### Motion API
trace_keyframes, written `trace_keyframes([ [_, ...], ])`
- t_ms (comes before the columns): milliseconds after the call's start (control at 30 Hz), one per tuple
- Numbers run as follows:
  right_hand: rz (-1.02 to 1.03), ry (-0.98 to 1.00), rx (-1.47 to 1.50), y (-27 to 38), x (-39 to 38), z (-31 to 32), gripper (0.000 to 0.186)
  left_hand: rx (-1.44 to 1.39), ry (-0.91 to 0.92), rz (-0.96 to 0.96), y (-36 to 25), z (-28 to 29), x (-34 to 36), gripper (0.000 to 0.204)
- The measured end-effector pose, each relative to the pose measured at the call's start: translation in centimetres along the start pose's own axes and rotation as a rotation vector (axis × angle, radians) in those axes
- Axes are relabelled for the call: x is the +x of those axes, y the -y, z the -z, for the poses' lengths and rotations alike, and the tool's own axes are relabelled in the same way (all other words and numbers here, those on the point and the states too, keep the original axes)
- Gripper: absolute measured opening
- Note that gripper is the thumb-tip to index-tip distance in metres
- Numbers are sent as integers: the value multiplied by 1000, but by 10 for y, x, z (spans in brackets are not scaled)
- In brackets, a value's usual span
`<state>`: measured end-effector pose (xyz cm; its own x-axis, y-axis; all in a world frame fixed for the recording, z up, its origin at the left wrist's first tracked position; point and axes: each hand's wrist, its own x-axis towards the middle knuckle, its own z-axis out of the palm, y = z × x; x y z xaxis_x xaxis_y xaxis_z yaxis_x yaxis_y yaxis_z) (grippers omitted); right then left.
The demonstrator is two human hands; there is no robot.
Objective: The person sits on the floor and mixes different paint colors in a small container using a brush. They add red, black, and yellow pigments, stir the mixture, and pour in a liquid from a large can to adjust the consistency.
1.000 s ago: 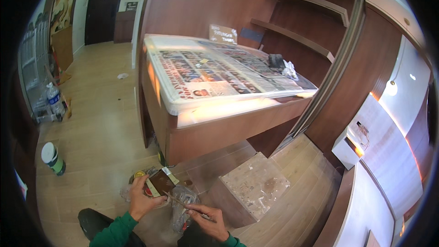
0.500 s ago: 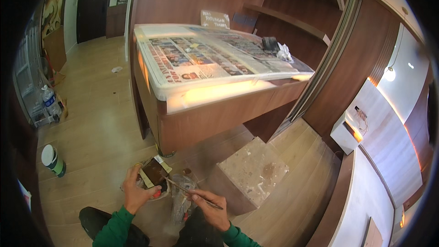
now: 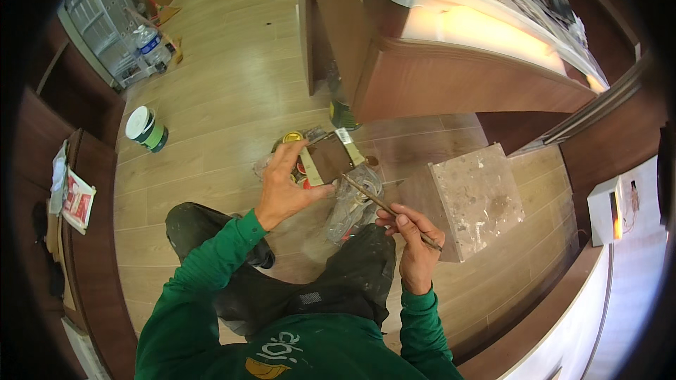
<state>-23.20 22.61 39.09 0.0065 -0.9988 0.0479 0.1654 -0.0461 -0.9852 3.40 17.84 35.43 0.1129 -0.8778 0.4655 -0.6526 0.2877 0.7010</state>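
A small dark-brown rectangular piece (image 3: 332, 160) with cream strips along two sides is held up between the thumb and fingers of my left hand (image 3: 282, 186), which grips its left end. A white label sits at its upper right corner. My right hand (image 3: 415, 239) is closed round a thin brush (image 3: 373, 198), pen-fashion. The brush's tip is at the piece's lower right edge; whether it touches cannot be made out. Under the piece lie a clear plastic bag (image 3: 352, 204) with things in it and a can with a yellow rim (image 3: 292, 138), partly hidden.
To my right stands a paint-spattered wooden box (image 3: 479, 197). A brown counter (image 3: 472, 84) with a covered top overhangs ahead. A white-lidded pail (image 3: 146, 130) stands on the floor to the left, with a ladder (image 3: 102, 24) and large water bottle (image 3: 149, 43) beyond.
My view has tilted down and turned left, bringing my legs and sleeves into sight. The brush tip has moved from the brown face to the piece's lower right edge. Both grips remain.
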Motion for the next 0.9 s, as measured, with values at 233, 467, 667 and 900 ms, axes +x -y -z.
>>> trace_keyframes([
  [233, -44, -40, -47, -7, -2, -1, 25, -11, -4, 28, -3, -2, 1, 88],
  [467, -16, -37, -92, -2, 2, 1, 24, 9, 7, -62, 3, -4, 0, 92],
  [667, -6, -36, -150, -4, 9, -7, 24, 53, 41, -161, 6, -7, -6, 97],
  [900, 13, 39, -290, -8, 13, -9, 25, 113, 78, -257, 8, -10, -12, 98],
])
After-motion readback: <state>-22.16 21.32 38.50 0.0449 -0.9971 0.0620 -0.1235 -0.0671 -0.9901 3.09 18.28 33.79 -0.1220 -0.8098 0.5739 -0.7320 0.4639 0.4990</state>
